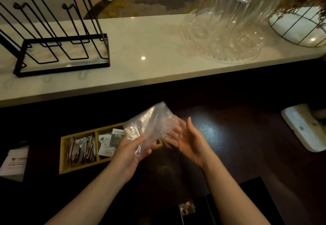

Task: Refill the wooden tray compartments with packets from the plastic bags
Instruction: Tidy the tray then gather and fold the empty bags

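A wooden tray [64,156] with compartments lies on the dark counter. Its left compartment is packed with upright packets [81,149]; the middle one holds a few white and dark packets [110,142]. The right part of the tray is hidden behind a clear plastic bag [151,124]. My left hand [131,151] pinches the bag's lower edge above the tray. My right hand [187,139] is spread against the bag's right side, fingers apart. The bag looks nearly empty.
A raised pale marble ledge [141,69] runs behind, carrying a black wire rack [58,48], a glass stand with upturned glasses [227,30] and a wire basket [299,29]. White paper [15,161] lies at left, a white device [303,129] at right, a small packet bag [187,209] near me.
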`<state>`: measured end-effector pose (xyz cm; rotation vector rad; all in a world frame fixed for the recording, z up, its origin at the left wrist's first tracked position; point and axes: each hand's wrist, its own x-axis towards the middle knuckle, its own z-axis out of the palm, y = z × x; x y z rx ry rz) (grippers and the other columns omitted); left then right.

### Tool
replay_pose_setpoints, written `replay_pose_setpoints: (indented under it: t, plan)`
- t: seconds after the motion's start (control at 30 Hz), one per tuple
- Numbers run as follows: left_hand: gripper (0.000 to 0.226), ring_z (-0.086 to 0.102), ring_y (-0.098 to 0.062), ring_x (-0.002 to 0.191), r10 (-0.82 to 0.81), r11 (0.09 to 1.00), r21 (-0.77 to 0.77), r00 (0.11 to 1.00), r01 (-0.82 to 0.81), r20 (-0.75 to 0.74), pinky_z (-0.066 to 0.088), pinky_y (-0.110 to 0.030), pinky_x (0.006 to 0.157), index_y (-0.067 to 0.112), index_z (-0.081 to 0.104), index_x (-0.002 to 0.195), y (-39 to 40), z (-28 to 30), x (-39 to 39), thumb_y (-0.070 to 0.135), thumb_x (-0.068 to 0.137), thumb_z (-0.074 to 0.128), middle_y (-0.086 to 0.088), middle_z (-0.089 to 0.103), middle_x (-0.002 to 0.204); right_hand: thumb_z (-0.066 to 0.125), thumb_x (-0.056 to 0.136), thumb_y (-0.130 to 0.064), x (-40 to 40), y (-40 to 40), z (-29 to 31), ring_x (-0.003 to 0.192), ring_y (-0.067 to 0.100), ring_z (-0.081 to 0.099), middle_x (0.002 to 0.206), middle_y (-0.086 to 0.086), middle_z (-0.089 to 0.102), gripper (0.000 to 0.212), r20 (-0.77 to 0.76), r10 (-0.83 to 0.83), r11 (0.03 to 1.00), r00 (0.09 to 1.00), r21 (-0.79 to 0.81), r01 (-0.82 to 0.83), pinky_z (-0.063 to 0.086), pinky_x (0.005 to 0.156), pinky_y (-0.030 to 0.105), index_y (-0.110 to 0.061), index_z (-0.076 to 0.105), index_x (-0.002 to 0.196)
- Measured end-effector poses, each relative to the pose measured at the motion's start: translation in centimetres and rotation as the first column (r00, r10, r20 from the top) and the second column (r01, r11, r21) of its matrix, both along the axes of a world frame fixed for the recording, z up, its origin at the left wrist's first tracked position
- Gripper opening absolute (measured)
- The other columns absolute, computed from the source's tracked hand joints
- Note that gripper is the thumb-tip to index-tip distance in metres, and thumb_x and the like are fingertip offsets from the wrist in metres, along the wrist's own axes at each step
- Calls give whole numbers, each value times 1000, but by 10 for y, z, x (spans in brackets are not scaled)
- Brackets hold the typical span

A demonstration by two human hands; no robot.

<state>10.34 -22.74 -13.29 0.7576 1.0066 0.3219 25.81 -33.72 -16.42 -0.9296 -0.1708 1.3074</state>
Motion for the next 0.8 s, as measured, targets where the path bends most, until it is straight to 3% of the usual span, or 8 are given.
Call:
replay_pose_setpoints:
  t: [0.07, 0.17, 0.27, 0.33, 0.4, 0.53, 0.67, 0.8]
  plan:
    - [29, 72, -18, 72, 132, 991, -37, 989, -130, 69, 56, -22, 53, 10, 51, 120, -4, -1, 2, 8, 92, 55, -13, 73, 101, 67, 77, -55, -18, 2, -5, 126, 23, 52, 141, 7, 51, 82, 43, 78, 996, 996, 31, -80, 46, 98, 34, -14, 38, 141]
    - [33, 71, -19, 91, 114, 990, 69, 986, -123, 121, 58, -25, 66, 15, 51, 126, -17, -2, 4, 10, 93, 52, -10, 70, 114, 76, 73, -40, -53, 13, 2, 118, 19, 58, 129, 6, 61, 71, 129, 100, 994, 987, -55, -94, 46, 99, 32, -14, 47, 133]
    - [33, 68, -18, 105, 51, 976, 206, 992, -74, 114, 57, -29, 77, 14, 54, 127, -33, -3, 6, 10, 94, 50, -6, 70, 115, 71, 81, -28, -72, 24, 10, 112, 23, 63, 117, 9, 68, 46, 233, 55, 982, 971, -189, -11, 46, 103, 41, -13, 57, 122]
    - [32, 67, -19, 106, 14, 981, 192, 995, -33, 99, 57, -34, 82, 13, 55, 126, -35, -5, 3, 11, 95, 48, -6, 70, 115, 62, 88, -16, -75, 28, 11, 104, 26, 67, 107, 10, 72, 24, 234, -40, 972, 971, -215, 92, 50, 96, 40, -11, 62, 112]
    - [32, 67, -21, 105, -15, 984, 181, 998, 5, 53, 57, -40, 80, 13, 54, 127, -29, -8, -4, 15, 95, 48, -8, 69, 117, 57, 89, -8, -71, 29, 12, 93, 26, 69, 95, 9, 74, 16, 234, -122, 958, 964, -228, 177, 52, 85, 39, -10, 66, 102]
    - [31, 66, -19, 96, -45, 953, 295, 997, 63, -67, 56, -34, 70, 14, 51, 121, -5, -10, -19, 24, 92, 54, -5, 65, 112, 56, 87, -2, -56, 15, 13, 80, 16, 70, 90, 6, 74, 18, 286, -71, 949, 956, -275, 152, 55, 71, 25, -10, 67, 100]
    - [17, 67, -11, 72, -281, 878, 364, 950, 311, -134, 51, -25, 51, 16, 61, 106, 3, -9, -20, 13, 89, 59, -7, 69, 99, 60, 87, -4, -53, -4, 7, 79, 17, 68, 97, 10, 71, 23, 331, 30, 936, 943, -341, 90, 56, 64, 28, -6, 63, 109]
    - [12, 63, -13, 67, -291, 813, 468, 938, 346, -189, 48, -26, 49, 20, 62, 93, -9, -14, -11, 9, 89, 60, -6, 69, 91, 67, 85, -8, -57, -22, -2, 68, 11, 64, 91, 8, 67, 28, 357, 16, 927, 934, -354, 119, 52, 48, 22, -8, 61, 112]
